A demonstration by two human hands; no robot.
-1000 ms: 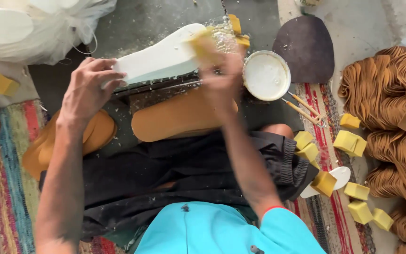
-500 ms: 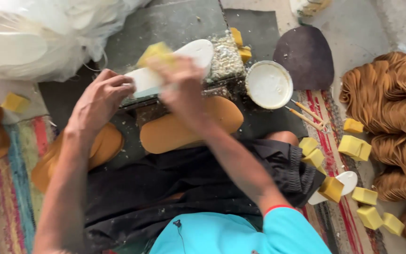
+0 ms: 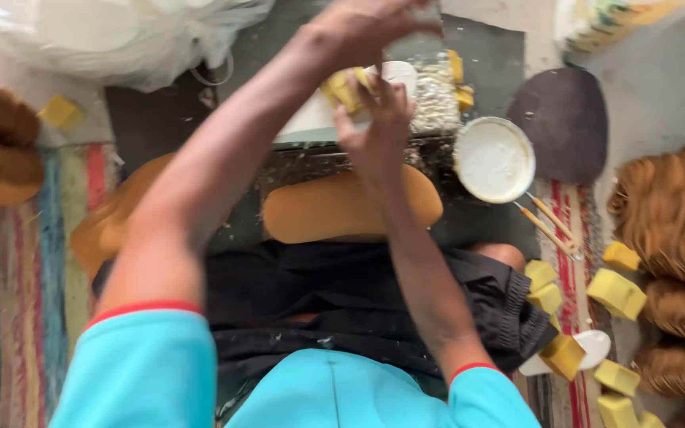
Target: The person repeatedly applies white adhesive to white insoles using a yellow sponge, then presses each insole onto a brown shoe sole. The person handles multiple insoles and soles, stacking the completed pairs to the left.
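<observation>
**Closely: both hands meet over a white sole and a yellow sponge**

Nearest the camera, a turquoise shirt and black shorts fill the lower frame, with the person seated on the floor. Just past the knees lies a tan sole, flat on a dark mat, and another tan sole lies partly under the left forearm. To the right, yellow sponge blocks are scattered on a striped rug, beside a heap of brown soles.

Farther out, the right hand is raised over the near edge of a white sole, fingers curled around a yellow sponge that presses against the sole's top. The left hand sits just beyond and above it, fingers bent downward at the sole's far end; whether it grips the sole or only rests on it I cannot tell, since motion blur smears the fingertips. The two hands are almost touching, the sponge between them.

Right of the hands stands a round white bowl, with thin sticks near its rim. At the far left, a clear plastic bag lies bunched up.
</observation>
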